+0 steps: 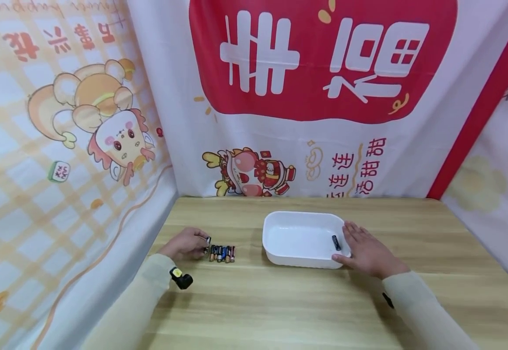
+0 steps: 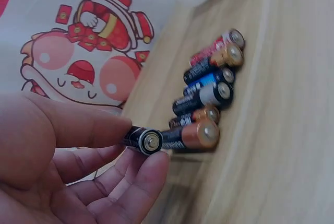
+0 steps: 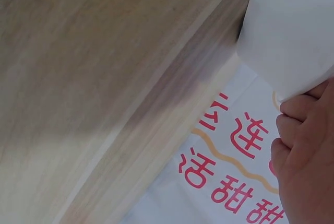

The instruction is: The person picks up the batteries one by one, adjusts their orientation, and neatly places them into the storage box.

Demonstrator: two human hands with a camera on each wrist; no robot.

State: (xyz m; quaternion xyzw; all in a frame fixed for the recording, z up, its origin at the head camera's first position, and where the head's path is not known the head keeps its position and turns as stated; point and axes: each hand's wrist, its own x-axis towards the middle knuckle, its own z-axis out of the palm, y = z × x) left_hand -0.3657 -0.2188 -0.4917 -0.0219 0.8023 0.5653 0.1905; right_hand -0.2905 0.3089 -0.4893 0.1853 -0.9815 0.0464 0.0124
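My left hand (image 1: 189, 243) pinches a small dark cylindrical battery (image 2: 143, 139) between thumb and fingers, its metal end facing the left wrist camera. Just right of that hand, a row of several batteries (image 1: 222, 254) lies side by side on the table, in black, copper, blue, silver and red wraps. A white plastic basin (image 1: 273, 257) stands right of the row. One dark battery (image 1: 335, 242) lies inside it, near the right end. My right hand (image 1: 371, 253) holds the basin's right end, with the thumb at the near corner and the fingers along the side wall.
The wood-grain table (image 1: 263, 311) runs back to a printed cloth (image 1: 179, 121) hanging behind it. Further cloth walls close in the left and right sides. A black device with a yellow mark (image 1: 180, 278) is strapped to the left wrist.
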